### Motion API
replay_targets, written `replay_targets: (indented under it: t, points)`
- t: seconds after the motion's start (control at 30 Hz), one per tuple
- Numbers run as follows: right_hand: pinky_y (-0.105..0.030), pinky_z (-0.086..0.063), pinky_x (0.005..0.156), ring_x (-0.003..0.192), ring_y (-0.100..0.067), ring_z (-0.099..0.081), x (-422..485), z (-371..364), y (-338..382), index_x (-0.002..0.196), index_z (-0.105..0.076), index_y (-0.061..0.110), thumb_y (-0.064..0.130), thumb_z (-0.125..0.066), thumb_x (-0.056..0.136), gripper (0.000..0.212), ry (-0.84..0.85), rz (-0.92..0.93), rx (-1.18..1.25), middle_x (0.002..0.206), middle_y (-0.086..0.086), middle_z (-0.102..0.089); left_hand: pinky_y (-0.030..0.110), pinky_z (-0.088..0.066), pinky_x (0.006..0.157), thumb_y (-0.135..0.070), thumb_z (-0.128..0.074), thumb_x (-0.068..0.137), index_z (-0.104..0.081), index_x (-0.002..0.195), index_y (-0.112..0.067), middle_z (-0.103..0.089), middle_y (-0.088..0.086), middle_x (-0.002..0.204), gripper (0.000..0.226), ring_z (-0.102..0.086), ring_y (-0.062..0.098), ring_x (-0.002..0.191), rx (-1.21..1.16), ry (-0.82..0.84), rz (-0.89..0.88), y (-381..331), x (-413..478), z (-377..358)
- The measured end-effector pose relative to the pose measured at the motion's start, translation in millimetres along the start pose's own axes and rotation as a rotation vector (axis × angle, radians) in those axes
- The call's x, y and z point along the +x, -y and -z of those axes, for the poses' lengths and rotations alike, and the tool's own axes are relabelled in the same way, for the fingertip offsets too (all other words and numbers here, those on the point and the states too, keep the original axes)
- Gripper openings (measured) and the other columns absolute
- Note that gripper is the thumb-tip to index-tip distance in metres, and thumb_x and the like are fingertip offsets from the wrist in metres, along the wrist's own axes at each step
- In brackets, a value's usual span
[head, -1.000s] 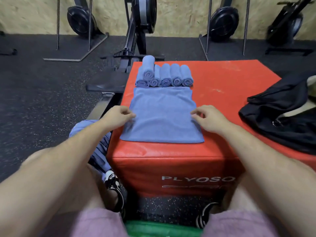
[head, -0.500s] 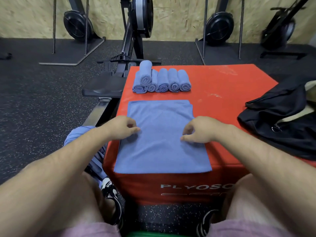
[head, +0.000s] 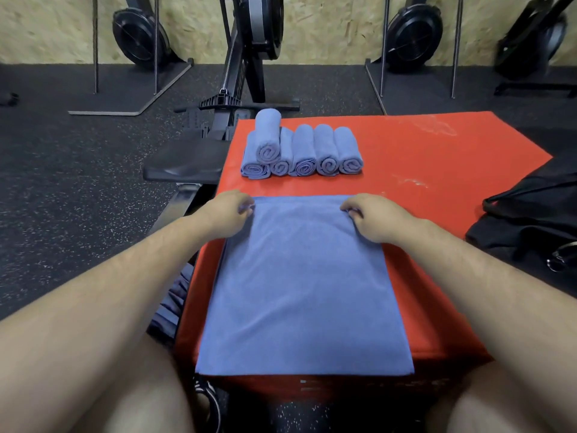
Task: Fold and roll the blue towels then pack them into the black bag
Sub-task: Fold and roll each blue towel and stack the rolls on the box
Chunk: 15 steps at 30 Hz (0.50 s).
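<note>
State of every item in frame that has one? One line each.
Flat blue cloth towel: unrolled on the red padded box, near edge overhanging.
Six rolled blue towels: rolled; five in a row, one on top.
Black fabric bag: slumped at right, no towels visible inside.
Left hand: pinches the flat towel's far left corner.
Right hand: pinches its far right corner.
</note>
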State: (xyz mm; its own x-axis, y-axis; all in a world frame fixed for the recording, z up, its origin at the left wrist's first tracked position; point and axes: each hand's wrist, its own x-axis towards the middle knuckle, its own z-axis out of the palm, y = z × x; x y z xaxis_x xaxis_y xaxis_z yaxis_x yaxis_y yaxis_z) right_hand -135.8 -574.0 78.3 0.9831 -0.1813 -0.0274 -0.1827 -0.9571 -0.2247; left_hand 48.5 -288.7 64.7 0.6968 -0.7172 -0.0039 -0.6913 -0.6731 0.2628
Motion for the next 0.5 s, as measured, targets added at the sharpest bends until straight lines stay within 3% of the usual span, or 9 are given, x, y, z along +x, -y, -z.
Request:
replay_targets:
  t: [0.1,0.23,0.43,0.5]
  points:
    - [-0.043,-0.044,0.101,0.121,-0.028,-0.055,16,-8,-9,0.124,-0.064,0.026,0.019,-0.051,0.097,0.031,-0.017,-0.024,-0.012,0.127,-0.002,-0.060,0.043,-0.046,0.095,-0.017,-0.058,0.096,-0.068,0.115,-0.013,-0.061,0.012,0.108,0.022,-0.057,0.034,0.108,-0.008,-0.029,-0.015,9,15,-9]
    - [-0.039,-0.037,0.101,0.122,-0.029,-0.052,35,-5,-13,0.124,-0.059,0.026,0.031,-0.062,0.093,0.032,0.043,-0.128,-0.035,0.124,-0.004,-0.057,0.042,-0.048,0.091,-0.023,-0.070,0.089,-0.070,0.109,-0.019,-0.060,0.004,0.098,0.020,-0.058,0.029,0.100,-0.037,-0.051,-0.021,12,26,-10]
    - [-0.039,-0.035,0.097,0.113,-0.028,-0.047,41,-4,-18,0.096,-0.057,0.029,0.029,-0.061,0.092,0.006,0.031,-0.092,0.010,0.103,0.002,-0.050,0.037,-0.047,0.080,-0.022,-0.076,0.086,-0.069,0.092,-0.021,-0.048,-0.005,0.087,0.009,-0.049,0.018,0.079,-0.089,-0.085,-0.099,20,22,-9]
    - [-0.039,-0.037,0.092,0.109,-0.028,-0.050,40,-2,-20,0.091,-0.052,0.029,0.024,-0.058,0.092,0.008,0.006,-0.060,0.028,0.102,0.003,-0.054,0.038,-0.048,0.078,-0.019,-0.076,0.085,-0.066,0.086,-0.020,-0.050,-0.006,0.085,0.011,-0.052,0.020,0.079,-0.086,-0.110,-0.131,19,20,-7]
